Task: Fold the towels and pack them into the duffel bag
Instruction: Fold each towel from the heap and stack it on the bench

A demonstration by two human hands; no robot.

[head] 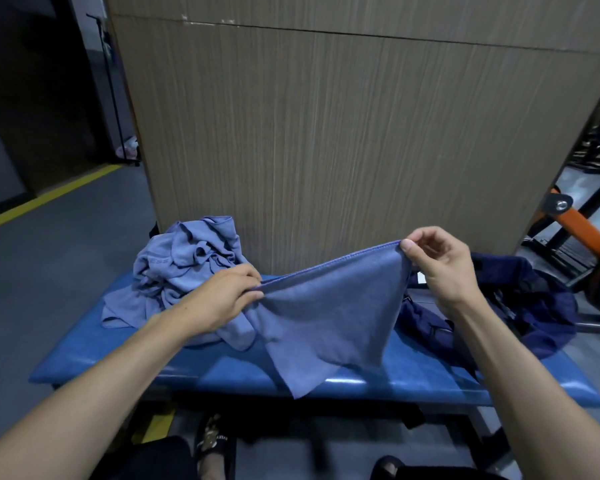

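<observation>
from my remote seat i saw a grey floor (49, 258) with a yellow line (42, 199) running along it at the far left. further right, a rumpled pile of blue-grey towels (184, 268) sat on the far left part of the padded blue tabletop (413, 372), against the wood-grain panel (343, 140) behind it. my left hand (222, 296) was just near of that pile, thumb and fingers pinching the stitched hem of one blue towel (326, 313). that towel hung in the air above the middle of the tabletop, its top edge stretched taut and rising to the right, its lower part drooping to a point over the near edge. my right hand (437, 261) held the other end higher up, thumb and forefinger nipping the corner, the other fingers curled. behind and right of that hand the dark navy duffel bag (534, 299) lay slumped on the right end of the tabletop. orange and black gym equipment (582, 230) stood at the far right. below, near the tabletop's near edge, i saw a black slipper (212, 441) on a foot.
</observation>
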